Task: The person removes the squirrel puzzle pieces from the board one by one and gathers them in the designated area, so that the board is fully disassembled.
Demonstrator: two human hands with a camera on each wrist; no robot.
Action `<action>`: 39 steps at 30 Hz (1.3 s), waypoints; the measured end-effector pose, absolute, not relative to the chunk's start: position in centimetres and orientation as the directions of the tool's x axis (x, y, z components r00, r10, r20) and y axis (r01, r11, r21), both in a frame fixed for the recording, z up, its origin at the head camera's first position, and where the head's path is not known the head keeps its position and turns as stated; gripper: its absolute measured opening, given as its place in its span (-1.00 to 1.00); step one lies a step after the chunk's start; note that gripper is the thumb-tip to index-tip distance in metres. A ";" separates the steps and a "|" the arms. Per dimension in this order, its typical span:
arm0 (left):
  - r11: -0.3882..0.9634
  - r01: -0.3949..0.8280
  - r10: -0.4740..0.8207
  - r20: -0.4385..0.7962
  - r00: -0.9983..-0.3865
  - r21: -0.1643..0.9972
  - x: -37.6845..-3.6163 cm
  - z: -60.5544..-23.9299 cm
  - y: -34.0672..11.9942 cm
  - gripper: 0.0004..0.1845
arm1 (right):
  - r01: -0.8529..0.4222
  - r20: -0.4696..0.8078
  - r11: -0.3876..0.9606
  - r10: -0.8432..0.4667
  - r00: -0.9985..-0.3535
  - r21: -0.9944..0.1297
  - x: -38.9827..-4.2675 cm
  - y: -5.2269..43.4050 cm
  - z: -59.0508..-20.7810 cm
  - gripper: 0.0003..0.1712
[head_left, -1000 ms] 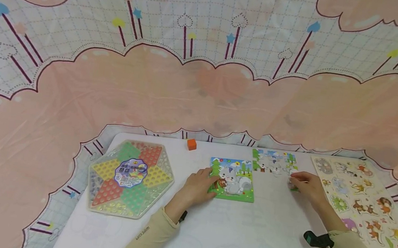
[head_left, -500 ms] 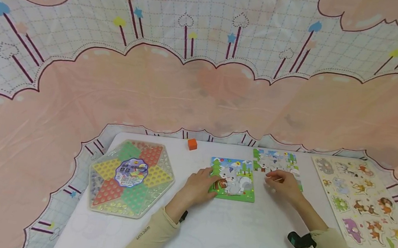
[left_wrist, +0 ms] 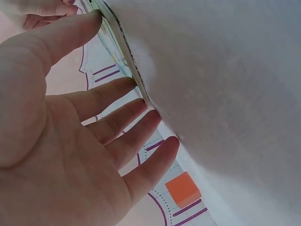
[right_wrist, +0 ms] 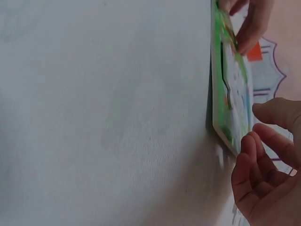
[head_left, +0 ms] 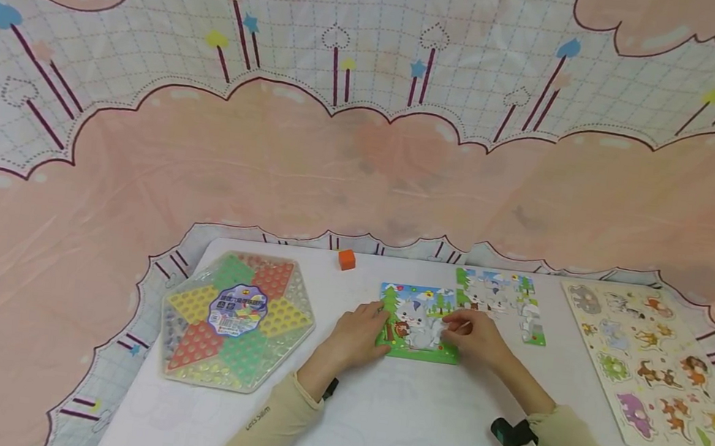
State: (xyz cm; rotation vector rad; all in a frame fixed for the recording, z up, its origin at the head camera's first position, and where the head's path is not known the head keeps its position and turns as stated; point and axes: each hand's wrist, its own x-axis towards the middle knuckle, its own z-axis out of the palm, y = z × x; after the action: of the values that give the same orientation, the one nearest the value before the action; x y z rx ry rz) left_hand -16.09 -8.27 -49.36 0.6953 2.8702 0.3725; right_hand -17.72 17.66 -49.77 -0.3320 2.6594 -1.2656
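Note:
A squirrel picture puzzle board (head_left: 415,355) with a green border lies flat on the white table. My left hand (head_left: 354,333) rests at its left side, fingers fairly straight against the edge; the left wrist view shows the fingertips (left_wrist: 141,106) along the board's thin rim. Over the board's right part, my right hand (head_left: 479,340) pinches a small pale grey-white puzzle piece (head_left: 434,327) by the printed tail, mostly hidden by the fingers. Behind and to the right lie joined puzzle pieces (head_left: 489,289) in an L shape with a similar squirrel scene.
A hexagonal marble board game (head_left: 236,323) lies at the left. An orange cube (head_left: 347,259) sits near the table's far edge. At the right is a wooden animal peg puzzle (head_left: 659,368). A patterned cloth (head_left: 362,179) hangs behind the table.
My right hand has moved left from the joined pieces to the right part of the squirrel board, fingertips pinched. The left hand has stayed at the board's left edge.

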 end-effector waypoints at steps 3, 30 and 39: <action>0.861 0.424 0.467 -0.106 -0.878 0.281 -16.2 -49.4 -8.3 -0.34 | -0.157 -0.063 0.617 -0.320 -0.945 -0.771 -17.7 17.1 -49.8 -0.71; 0.855 0.428 0.477 -0.121 -0.871 0.293 -16.2 -48.9 -8.5 -0.28 | -0.210 -0.083 0.719 -0.349 -0.933 -0.663 -17.2 15.3 -49.7 -0.62; 0.855 0.439 0.483 -0.115 -0.868 0.274 -16.1 -49.0 -8.6 -0.28 | -0.209 -0.055 0.653 -0.360 -0.931 -0.728 -17.1 15.5 -49.7 -0.70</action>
State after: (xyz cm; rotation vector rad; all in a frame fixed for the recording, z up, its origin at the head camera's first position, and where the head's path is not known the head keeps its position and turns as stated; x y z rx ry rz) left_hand -16.12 -8.55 -49.00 0.7149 2.8515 0.3581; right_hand -17.05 15.51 -49.66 -0.4663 2.6753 -1.1424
